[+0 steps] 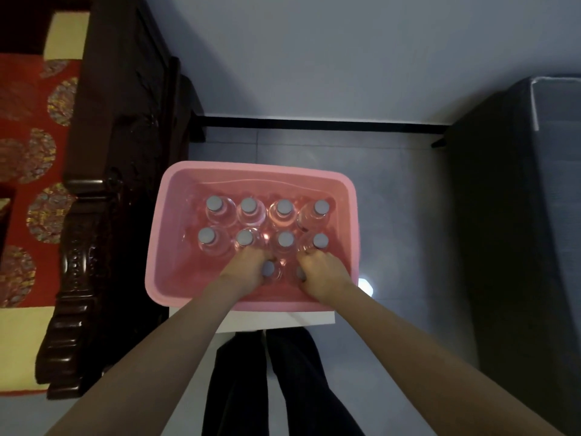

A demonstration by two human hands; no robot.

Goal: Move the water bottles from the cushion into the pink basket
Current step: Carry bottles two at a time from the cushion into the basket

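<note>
The pink basket (176,196) stands on a small white stand in front of me. Several clear water bottles with grey caps stand upright inside it in two rows, such as one at the back left (214,204) and one at the front right (320,241). Both my hands reach into the near part of the basket. My left hand (245,269) is wrapped around a bottle (269,269) whose cap shows beside my fingers. My right hand (323,272) grips another bottle (300,273), mostly hidden by the hand. The red patterned cushion (28,158) lies at the left; no bottles show on it.
A dark carved wooden sofa frame (103,190) stands left of the basket. A dark cabinet (515,215) fills the right side. My legs in dark trousers (261,382) are below the white stand (283,319). Pale tiled floor and a white wall lie beyond.
</note>
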